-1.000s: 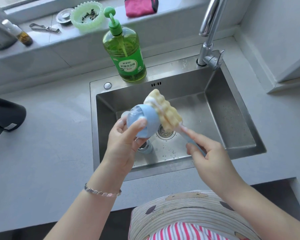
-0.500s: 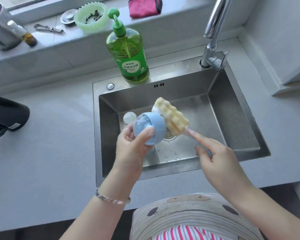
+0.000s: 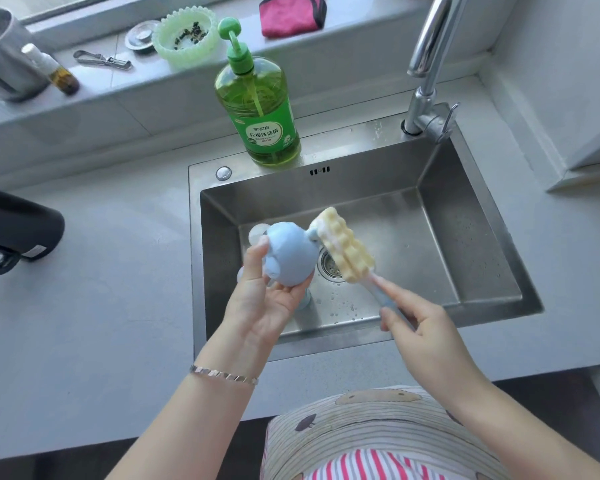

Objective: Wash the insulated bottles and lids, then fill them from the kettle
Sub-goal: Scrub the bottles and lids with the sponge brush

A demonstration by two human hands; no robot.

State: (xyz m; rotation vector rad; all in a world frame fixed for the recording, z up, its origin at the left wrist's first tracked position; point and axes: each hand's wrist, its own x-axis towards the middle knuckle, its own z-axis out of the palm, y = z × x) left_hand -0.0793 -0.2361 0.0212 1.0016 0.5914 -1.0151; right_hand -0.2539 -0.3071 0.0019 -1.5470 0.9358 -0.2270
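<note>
Scrubbing is the step in hand: the pale blue rounded plastic lid (image 3: 293, 256) is above the stainless steel sink (image 3: 465, 216), near the drain, cupped in the left hand (image 3: 260, 303), whose fingers and thumb curl round it. The yellow waffle-textured sponge brush (image 3: 343, 247) touches the lid's right side. The right hand (image 3: 423, 337) pinches its pale blue handle, forefinger laid along it. Next, I judge, the lid needs turning so the sponge reaches its other faces, then rinsing under the chrome tap (image 3: 426, 64). The green pump bottle of dish soap (image 3: 260, 112) on the sink's back rim reads 柠檬洗洁精. The black kettle (image 3: 18, 230) lies on the grey counter (image 3: 101, 306), left.
</note>
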